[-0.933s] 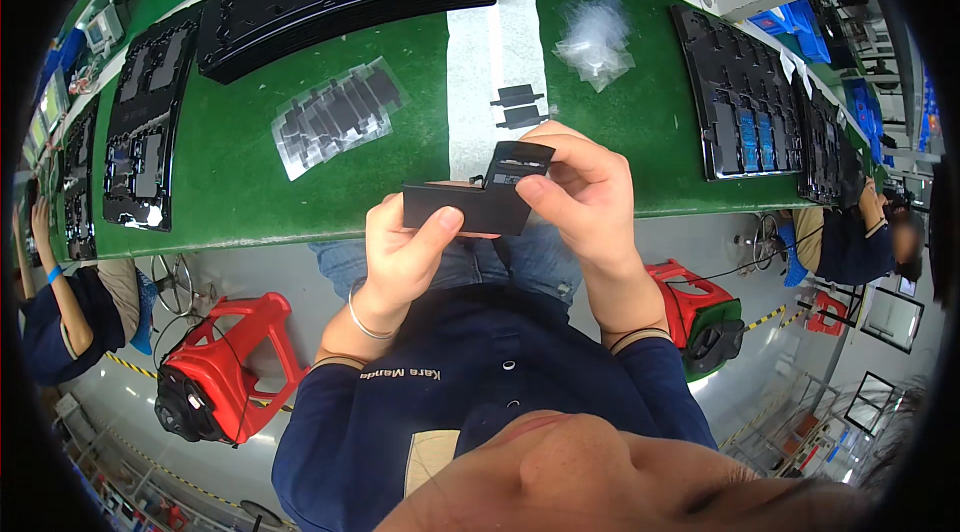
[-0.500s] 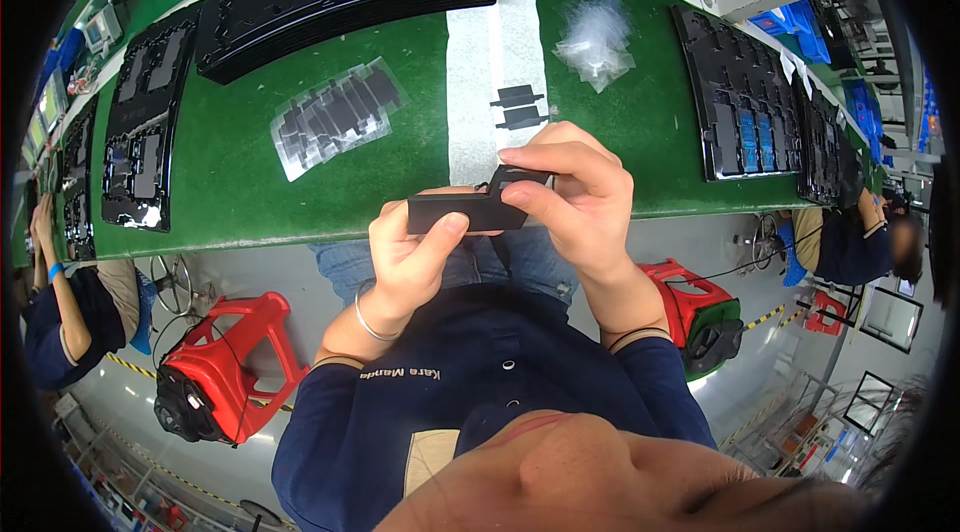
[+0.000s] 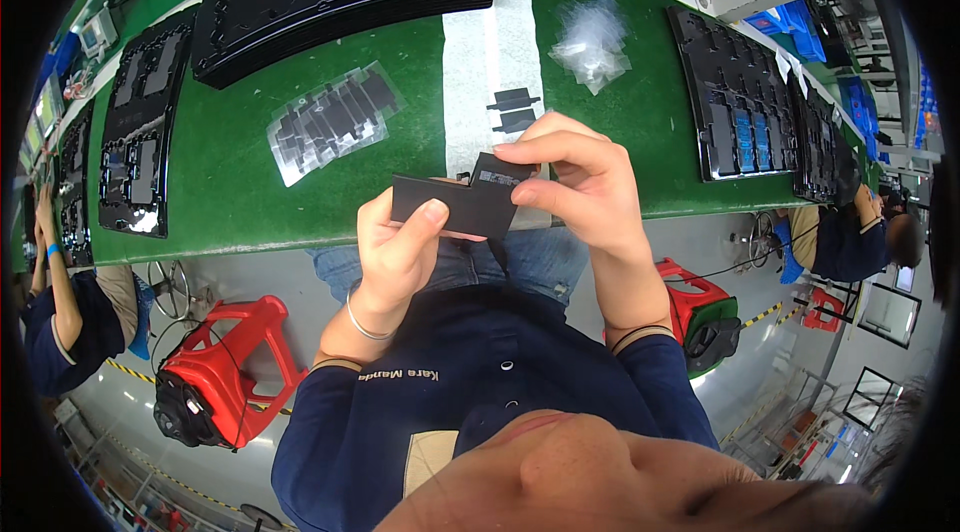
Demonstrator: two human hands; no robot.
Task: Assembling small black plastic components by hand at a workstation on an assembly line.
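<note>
Above the near edge of the bench I hold a flat black L-shaped battery (image 3: 440,206) between both hands. My left hand (image 3: 392,250) grips its long end, thumb on the face and fingers behind. My right hand (image 3: 590,182) pinches the raised end, where a small printed patch shows. A short connector seems to poke up in the notch. Just beyond my right fingers, black adhesive pieces (image 3: 516,119) lie on a white strip (image 3: 466,82). To the left is a clear sheet with several black strips (image 3: 335,122); to the right, a heap of clear film pieces (image 3: 592,40).
A tall stack of black trays (image 3: 330,7) stands at the back left of the green bench (image 3: 230,192). More black trays flank it at left (image 3: 140,147) and right (image 3: 745,112). Red stools (image 3: 240,362) stand behind me; co-workers sit at both sides.
The battery has tilted so that its broad face and printed patch now show more. Both hands still hold it, shifted slightly, the left one a little to the left.
</note>
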